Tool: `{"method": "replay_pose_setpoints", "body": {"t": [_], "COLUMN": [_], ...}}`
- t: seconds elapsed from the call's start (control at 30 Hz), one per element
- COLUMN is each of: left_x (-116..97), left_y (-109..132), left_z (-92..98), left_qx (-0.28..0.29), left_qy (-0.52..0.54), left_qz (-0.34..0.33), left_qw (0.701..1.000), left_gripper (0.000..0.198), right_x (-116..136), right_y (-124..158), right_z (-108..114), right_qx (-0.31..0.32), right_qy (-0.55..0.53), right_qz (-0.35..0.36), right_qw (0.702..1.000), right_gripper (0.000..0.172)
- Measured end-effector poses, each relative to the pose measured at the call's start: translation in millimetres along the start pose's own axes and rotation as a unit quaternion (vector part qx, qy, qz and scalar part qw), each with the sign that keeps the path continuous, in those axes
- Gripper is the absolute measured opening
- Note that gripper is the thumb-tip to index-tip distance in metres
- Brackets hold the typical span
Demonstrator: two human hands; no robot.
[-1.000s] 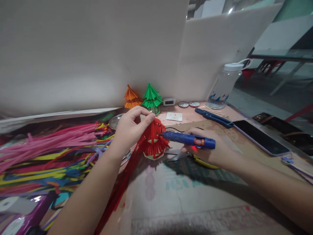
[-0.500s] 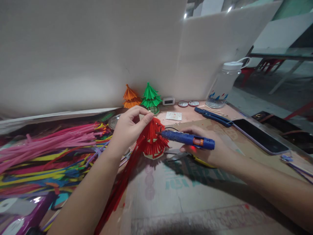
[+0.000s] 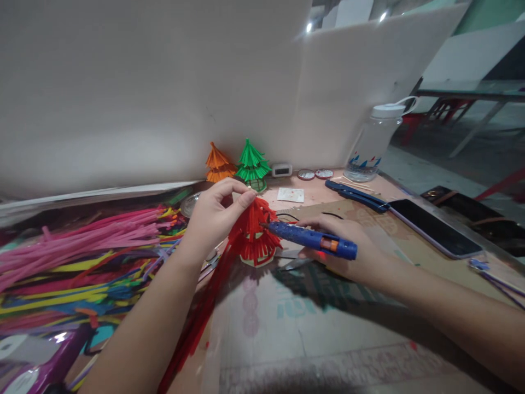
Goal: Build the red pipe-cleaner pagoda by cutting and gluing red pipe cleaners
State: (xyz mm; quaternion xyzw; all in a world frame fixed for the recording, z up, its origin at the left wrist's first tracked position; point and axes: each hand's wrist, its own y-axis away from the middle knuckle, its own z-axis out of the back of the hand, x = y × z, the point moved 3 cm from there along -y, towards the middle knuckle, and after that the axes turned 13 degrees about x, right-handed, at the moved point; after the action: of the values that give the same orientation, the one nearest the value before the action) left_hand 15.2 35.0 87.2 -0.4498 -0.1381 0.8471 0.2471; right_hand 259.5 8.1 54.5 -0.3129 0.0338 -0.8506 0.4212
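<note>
My right hand [image 3: 342, 243] is wrapped round a blue hot glue gun [image 3: 311, 236], its small red light showing underneath. The nozzle points left and meets the side of a red tiered pagoda model [image 3: 258, 241] made of pipe cleaners, standing on a pale base. At the model's top, my left hand [image 3: 221, 213] pinches with thumb and forefinger; its fingers hide the tip. A bundle of long red pipe cleaners [image 3: 197, 328] lies under my left forearm. Scissors [image 3: 293, 264] rest on the table beneath my right hand, partly hidden.
An orange model [image 3: 219, 163] and a green model [image 3: 251, 161] stand against the white partition. Coloured pipe cleaners [image 3: 82, 246] cover the left side. To the right are a water bottle [image 3: 371, 142], a dark blue cutter [image 3: 356, 197] and a phone [image 3: 435, 227].
The glue gun has shifted very slightly left and down along the red model. My left hand keeps its pinch at the top. The whole view has moved a little.
</note>
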Motion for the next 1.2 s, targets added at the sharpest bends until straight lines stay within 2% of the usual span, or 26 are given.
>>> {"method": "replay_pose_setpoints", "body": {"t": [0.4,0.6,0.77,1.2], "left_x": [-0.7,-1.6,-3.7,-10.4], "left_y": [0.0,-0.5,0.6,3.6], "left_z": [0.5,0.1,-0.8,-1.4], "left_qx": [0.006,0.007,0.011,0.016], "left_qy": [0.005,-0.008,-0.003,-0.023], "left_qz": [-0.012,-0.023,-0.03,-0.031], "left_qw": [1.0,1.0,0.999,0.999], "left_gripper": [0.022,0.022,0.02,0.019], "right_x": [-2.4,-4.0,-1.4,5.8], "right_y": [1.8,2.5,2.2,2.1], "right_z": [-2.1,-3.8,-1.3,4.8], "right_qx": [-0.015,0.0,-0.023,-0.019], "right_qy": [-0.01,-0.023,-0.022,-0.02], "right_qz": [0.006,-0.007,0.011,-0.004], "right_qw": [1.0,1.0,0.999,1.0], "right_gripper": [0.033,0.033,0.03,0.029]}}
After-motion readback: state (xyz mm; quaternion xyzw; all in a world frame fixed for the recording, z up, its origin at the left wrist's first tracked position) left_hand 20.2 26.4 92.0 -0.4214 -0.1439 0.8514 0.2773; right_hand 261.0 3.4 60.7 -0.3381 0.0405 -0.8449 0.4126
